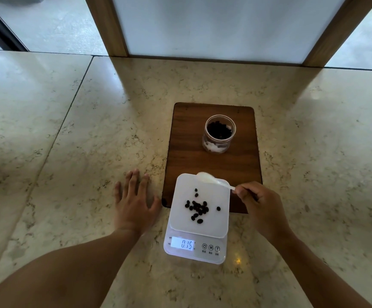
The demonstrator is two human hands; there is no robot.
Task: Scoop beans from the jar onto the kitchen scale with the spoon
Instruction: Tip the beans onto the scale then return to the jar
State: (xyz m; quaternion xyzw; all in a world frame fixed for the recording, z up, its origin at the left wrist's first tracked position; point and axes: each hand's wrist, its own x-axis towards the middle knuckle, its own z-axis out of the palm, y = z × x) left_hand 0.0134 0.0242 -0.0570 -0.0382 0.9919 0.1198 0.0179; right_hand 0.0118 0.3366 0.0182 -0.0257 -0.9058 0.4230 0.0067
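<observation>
A white kitchen scale (180, 218) sits at the near end of a wooden board, and its lit display reads 0.15. Several dark beans (197, 208) lie in a loose pile on its platform. My right hand (261, 207) pinches the handle of a white plastic spoon (209, 178). The spoon's bowl hovers over the platform's far edge and looks empty. An open clear jar (218, 134) holding dark beans stands upright on the board beyond the scale. My left hand (133, 201) rests flat on the counter, fingers spread, just left of the scale.
The dark wooden board (187, 147) lies on a beige marble counter (69, 141). A wood-framed frosted panel (220, 27) stands along the counter's far edge. One stray bean (164, 202) sits at the board's near left corner.
</observation>
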